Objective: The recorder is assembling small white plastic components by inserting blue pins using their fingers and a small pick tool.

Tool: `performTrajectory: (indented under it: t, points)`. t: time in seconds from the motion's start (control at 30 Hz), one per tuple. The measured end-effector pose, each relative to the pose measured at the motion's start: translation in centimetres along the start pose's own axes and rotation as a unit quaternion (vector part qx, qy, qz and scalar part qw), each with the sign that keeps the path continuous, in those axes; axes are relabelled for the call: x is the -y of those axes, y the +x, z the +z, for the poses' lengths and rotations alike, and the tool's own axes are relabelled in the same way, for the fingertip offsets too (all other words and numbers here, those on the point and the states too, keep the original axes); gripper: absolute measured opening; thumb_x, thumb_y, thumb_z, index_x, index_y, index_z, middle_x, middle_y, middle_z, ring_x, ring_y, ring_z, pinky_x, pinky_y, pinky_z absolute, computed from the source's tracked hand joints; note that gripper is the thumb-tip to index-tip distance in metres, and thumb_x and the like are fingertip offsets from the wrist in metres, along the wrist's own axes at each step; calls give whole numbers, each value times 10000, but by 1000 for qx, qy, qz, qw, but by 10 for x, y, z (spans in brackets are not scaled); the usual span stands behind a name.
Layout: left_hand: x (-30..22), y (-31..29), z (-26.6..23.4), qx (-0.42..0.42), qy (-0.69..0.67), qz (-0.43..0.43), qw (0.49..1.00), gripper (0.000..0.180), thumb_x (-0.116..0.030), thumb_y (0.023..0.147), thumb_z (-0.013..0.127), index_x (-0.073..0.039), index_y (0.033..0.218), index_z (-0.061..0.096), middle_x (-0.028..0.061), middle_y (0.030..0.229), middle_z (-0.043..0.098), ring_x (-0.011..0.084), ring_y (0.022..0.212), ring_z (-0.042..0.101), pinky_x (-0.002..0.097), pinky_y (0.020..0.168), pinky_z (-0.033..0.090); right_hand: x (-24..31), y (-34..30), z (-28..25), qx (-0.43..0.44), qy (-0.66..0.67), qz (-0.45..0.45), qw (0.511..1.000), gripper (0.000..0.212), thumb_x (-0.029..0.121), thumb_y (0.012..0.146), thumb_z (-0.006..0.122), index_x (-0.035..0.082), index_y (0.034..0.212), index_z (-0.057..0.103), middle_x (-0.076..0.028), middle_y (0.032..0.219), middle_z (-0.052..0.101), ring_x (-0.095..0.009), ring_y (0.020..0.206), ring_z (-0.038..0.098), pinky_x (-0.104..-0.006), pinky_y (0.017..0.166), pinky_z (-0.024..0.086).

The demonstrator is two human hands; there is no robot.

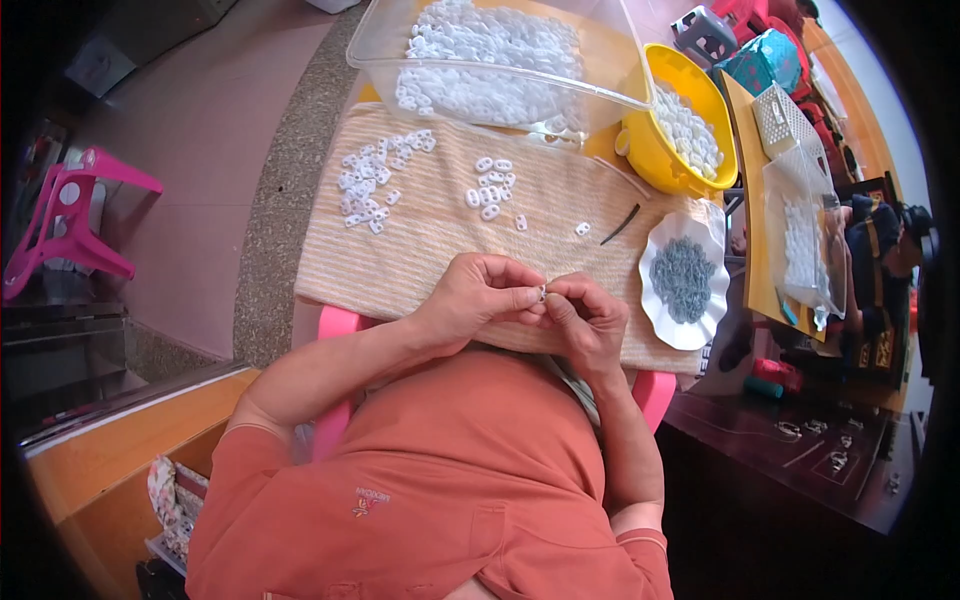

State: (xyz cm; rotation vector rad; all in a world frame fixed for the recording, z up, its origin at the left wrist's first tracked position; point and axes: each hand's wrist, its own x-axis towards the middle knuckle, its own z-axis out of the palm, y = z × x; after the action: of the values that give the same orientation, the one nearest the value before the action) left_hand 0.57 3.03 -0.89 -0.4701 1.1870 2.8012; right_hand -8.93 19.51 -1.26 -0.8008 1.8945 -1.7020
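Note:
My left hand (472, 298) and my right hand (594, 318) meet over the near part of a striped cloth (440, 240). Fingertips of both are pinched round one tiny light piece (543, 293), mostly covered, so its kind does not show. Beyond them lie a loose group of small white oval plastic pieces with two holes (489, 188) and a larger heap of the same kind (365, 180) to the left. Two single ones rest nearer, one a white piece (583, 229). Right of my right hand stands a white wavy-rimmed plate (655, 322) holding many small grey metal parts (684, 278).
A clear plastic bin (620, 85) full of white pieces stands at the far edge. Beside it is a yellow basin (655, 165) with more. A thin dark strip (620, 224) lies on the cloth. A pink stool (80, 215) stands left; another table (765, 265) is at right.

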Motion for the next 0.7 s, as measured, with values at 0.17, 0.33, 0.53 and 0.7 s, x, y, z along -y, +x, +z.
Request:
performTrajectory:
  t: [0.17, 0.33, 0.53, 0.7]
  points:
    - [-2, 0, 2, 10, 10, 5, 1000, 182, -23, 876, 634, 50, 1042, 618, 111, 906, 674, 153, 815, 668, 245, 740, 563, 2, 2, -6, 8, -24, 47, 999, 92, 52, 813, 637, -11, 880, 648, -81, 848, 661, -140, 785, 623, -265, 703, 498]
    - [-4, -2, 3, 20, 26, 10, 999, 184, -30, 878, 632, 52, 1041, 614, 116, 899, 674, 157, 826, 667, 248, 749, 558, 7, 4, -13, 30, -16, 98, 995, 88, 68, 805, 646, -2, 856, 652, -74, 853, 661, -138, 803, 626, -267, 722, 501]
    - [-5, -2, 1, 24, 27, 14, 999, 186, -40, 879, 631, 52, 1039, 611, 117, 888, 674, 157, 821, 662, 257, 752, 549, 3, 10, -18, 63, -18, 46, 997, 56, -52, 848, 628, -62, 900, 648, -110, 870, 641, -161, 730, 654, -257, 656, 555]
    - [-6, -3, -2, 25, 20, 15, 999, 182, -46, 878, 635, 50, 1031, 610, 115, 881, 673, 155, 809, 659, 259, 748, 548, 15, 15, -17, 94, 22, 55, 994, 62, -36, 850, 640, -59, 906, 650, -109, 867, 641, -148, 744, 641, -248, 668, 534]
